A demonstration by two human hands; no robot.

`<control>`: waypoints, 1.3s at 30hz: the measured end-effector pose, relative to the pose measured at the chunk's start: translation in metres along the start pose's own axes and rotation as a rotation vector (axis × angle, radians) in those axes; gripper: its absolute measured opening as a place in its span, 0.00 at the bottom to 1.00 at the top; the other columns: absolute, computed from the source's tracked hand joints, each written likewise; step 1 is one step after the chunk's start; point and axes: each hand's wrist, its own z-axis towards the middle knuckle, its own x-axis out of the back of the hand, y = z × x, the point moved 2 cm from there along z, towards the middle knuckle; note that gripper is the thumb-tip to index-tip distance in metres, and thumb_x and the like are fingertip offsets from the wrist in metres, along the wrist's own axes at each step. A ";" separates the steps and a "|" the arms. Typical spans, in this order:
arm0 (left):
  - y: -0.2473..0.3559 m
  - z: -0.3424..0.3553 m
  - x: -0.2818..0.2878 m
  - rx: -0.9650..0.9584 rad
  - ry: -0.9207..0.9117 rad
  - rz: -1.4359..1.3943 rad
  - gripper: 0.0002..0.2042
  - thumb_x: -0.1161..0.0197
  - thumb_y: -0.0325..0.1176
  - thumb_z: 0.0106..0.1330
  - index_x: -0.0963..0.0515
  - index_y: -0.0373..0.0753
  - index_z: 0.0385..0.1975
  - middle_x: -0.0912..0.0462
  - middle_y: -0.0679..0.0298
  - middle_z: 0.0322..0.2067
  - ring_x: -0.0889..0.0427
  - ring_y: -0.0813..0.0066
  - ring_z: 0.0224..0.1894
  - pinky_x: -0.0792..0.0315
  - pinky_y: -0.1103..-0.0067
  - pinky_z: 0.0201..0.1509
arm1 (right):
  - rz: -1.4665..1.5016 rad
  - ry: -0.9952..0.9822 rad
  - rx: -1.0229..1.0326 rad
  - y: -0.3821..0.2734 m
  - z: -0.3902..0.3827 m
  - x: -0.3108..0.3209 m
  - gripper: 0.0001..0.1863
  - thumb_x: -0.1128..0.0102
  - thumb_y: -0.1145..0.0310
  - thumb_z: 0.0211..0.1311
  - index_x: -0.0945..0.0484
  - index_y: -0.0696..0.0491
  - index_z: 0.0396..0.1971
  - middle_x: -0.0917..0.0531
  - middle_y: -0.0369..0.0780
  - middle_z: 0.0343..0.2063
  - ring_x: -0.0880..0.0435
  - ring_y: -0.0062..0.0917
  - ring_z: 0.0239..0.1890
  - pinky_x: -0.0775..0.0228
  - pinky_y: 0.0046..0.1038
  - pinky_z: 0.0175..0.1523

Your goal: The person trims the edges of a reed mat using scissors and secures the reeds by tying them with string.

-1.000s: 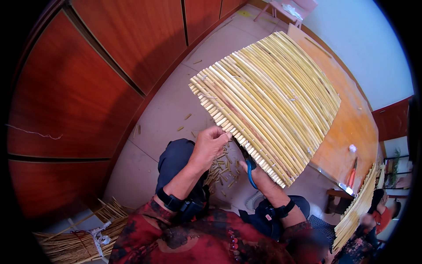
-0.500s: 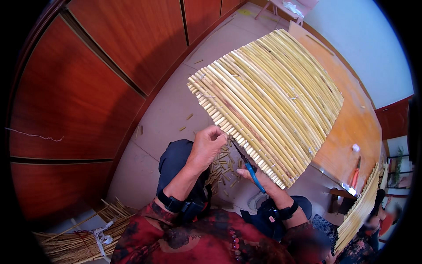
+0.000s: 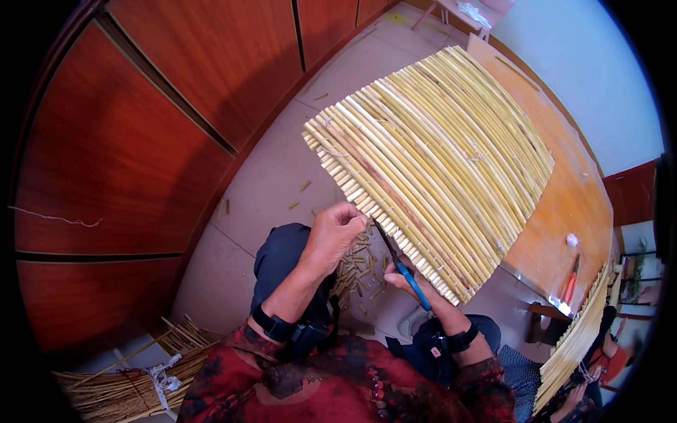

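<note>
A large mat of pale yellow reeds (image 3: 437, 155), stitched with thin white thread, extends out from the orange tabletop (image 3: 543, 240) toward me. My left hand (image 3: 330, 238) pinches at the reed ends along its lower-left edge. Under that edge my right hand (image 3: 429, 299) grips scissors with blue handles (image 3: 415, 280); their dark blades angle up to the edge beside my left fingertips, partly hidden by the mat. Many short cut reed pieces (image 3: 356, 271) lie on the floor below.
Bundled reed stalks (image 3: 120, 388) lie lower left beside wooden cabinet doors (image 3: 120, 155). A red-handled tool (image 3: 570, 282) and white ball (image 3: 571, 240) rest on the table. Another reed mat (image 3: 570, 342) and co-workers' hands (image 3: 568, 402) appear at right. A pink chair (image 3: 465, 14) stands behind.
Since a second ago the scissors and my right hand have shifted slightly down and right, baring more blade. The mat edged slightly up and right. Co-workers at right have moved.
</note>
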 end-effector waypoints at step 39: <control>0.002 -0.002 -0.005 -0.041 0.002 -0.044 0.05 0.46 0.27 0.54 0.31 0.35 0.19 0.34 0.73 0.15 0.39 0.91 0.15 0.44 0.91 0.16 | 0.113 -0.017 -0.050 -0.004 0.004 -0.009 0.17 0.41 0.55 0.44 0.28 0.53 0.27 0.32 0.30 0.17 0.36 0.13 0.20 0.44 0.13 0.25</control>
